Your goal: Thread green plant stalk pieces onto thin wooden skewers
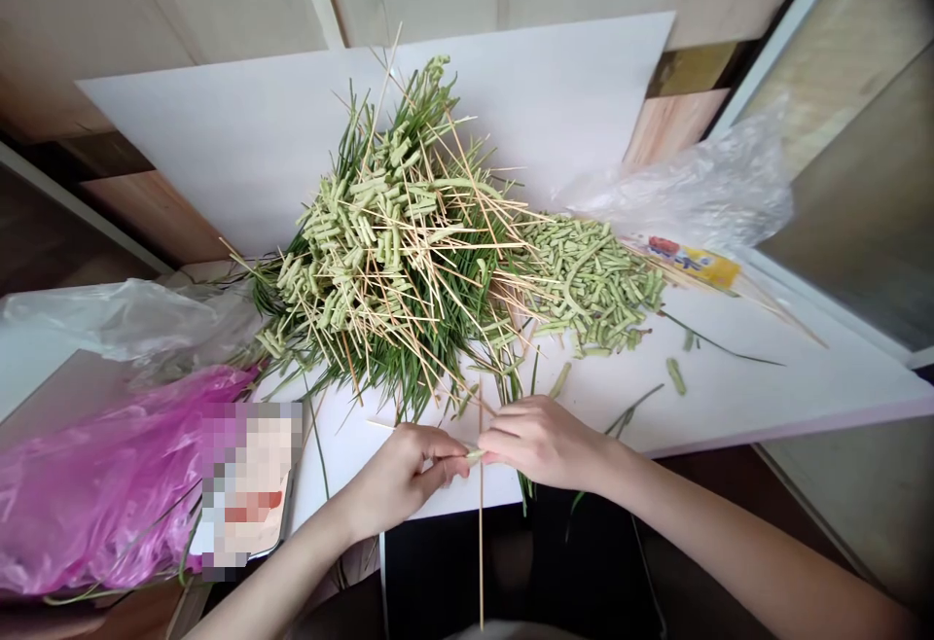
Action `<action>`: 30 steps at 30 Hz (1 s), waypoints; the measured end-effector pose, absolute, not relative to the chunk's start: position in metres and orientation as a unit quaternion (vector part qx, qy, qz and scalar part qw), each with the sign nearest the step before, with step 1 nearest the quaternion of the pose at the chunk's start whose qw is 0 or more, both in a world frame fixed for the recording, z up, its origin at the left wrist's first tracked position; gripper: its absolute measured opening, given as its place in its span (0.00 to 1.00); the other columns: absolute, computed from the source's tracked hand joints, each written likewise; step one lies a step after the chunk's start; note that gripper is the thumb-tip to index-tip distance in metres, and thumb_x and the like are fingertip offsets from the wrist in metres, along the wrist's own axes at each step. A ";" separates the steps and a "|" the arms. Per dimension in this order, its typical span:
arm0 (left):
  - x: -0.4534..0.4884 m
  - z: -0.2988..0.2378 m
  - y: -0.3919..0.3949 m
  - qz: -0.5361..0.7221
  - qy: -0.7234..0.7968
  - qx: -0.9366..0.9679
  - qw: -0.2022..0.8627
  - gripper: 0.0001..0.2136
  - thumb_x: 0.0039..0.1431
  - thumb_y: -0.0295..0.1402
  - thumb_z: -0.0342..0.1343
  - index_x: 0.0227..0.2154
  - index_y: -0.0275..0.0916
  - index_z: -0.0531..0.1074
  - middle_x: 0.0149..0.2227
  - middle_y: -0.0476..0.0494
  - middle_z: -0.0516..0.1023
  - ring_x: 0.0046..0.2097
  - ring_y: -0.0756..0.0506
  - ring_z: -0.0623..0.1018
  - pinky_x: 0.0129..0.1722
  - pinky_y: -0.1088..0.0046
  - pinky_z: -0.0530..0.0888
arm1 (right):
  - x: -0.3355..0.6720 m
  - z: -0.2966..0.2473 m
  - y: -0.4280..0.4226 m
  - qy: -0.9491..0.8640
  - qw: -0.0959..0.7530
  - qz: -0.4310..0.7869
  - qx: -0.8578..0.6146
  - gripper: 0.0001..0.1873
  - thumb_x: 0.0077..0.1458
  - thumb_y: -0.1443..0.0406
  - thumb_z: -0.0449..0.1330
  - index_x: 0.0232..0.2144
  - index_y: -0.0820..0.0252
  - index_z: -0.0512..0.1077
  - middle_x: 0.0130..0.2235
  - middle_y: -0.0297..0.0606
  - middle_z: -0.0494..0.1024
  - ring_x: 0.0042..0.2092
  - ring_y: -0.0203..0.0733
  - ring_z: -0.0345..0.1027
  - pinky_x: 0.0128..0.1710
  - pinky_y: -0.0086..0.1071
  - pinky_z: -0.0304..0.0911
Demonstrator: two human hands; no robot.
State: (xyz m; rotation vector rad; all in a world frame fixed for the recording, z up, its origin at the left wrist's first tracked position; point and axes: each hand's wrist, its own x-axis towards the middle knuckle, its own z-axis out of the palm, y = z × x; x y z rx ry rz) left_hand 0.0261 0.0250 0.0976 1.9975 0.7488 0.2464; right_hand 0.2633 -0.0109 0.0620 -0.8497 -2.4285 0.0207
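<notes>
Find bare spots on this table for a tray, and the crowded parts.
Bare: the white table behind the skewer pile, left and right; also the near strip right of the right hand, below the cut pieces. Crowded: centre, pink bag side.

Both hands meet at six o'clock: left hand (409, 470) and right hand (544, 441) pinch a small green piece (474, 455) on an upright skewer (481, 543). Twelve o'clock of them, a skewered pile (386, 251) on the white table (766, 387); two o'clock, loose cut pieces (591, 280); nine o'clock, a pink bag (94, 484).
</notes>
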 end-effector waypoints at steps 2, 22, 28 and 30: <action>0.028 0.094 0.023 0.082 0.322 0.756 0.565 0.16 0.68 0.39 0.55 0.30 0.35 0.80 0.24 0.48 0.75 0.28 0.49 0.72 0.32 0.74 0.66 | 0.261 0.061 -0.014 -0.911 0.288 -0.029 -0.294 0.22 0.75 0.64 0.52 0.27 0.62 0.72 0.24 0.32 0.70 0.27 0.37 0.62 0.27 0.34 0.52; -0.004 0.055 0.033 0.248 0.372 0.875 0.188 0.14 0.63 0.38 0.64 0.50 0.44 0.79 0.48 0.40 0.82 0.49 0.38 0.78 0.49 0.57 0.76 | 0.298 0.067 -0.013 -0.841 0.187 0.160 -0.482 0.09 0.69 0.68 0.59 0.48 0.56 0.77 0.32 0.35 0.84 0.31 0.44 0.77 0.30 0.30 0.61; 0.024 0.085 0.027 0.222 0.283 0.907 0.220 0.19 0.62 0.45 0.63 0.51 0.41 0.76 0.47 0.39 0.82 0.48 0.38 0.78 0.48 0.57 0.75 | 0.270 0.079 -0.009 -0.814 0.192 0.291 -0.464 0.24 0.70 0.65 0.61 0.65 0.54 0.64 0.38 0.34 0.86 0.38 0.44 0.80 0.39 0.31 0.67; 0.034 0.089 0.024 0.226 0.273 0.908 0.224 0.15 0.64 0.44 0.62 0.48 0.41 0.77 0.44 0.39 0.83 0.45 0.39 0.78 0.46 0.58 0.75 | 0.264 0.081 -0.007 -0.807 0.211 0.313 -0.454 0.26 0.70 0.66 0.60 0.67 0.54 0.62 0.41 0.34 0.86 0.39 0.43 0.80 0.40 0.30 0.67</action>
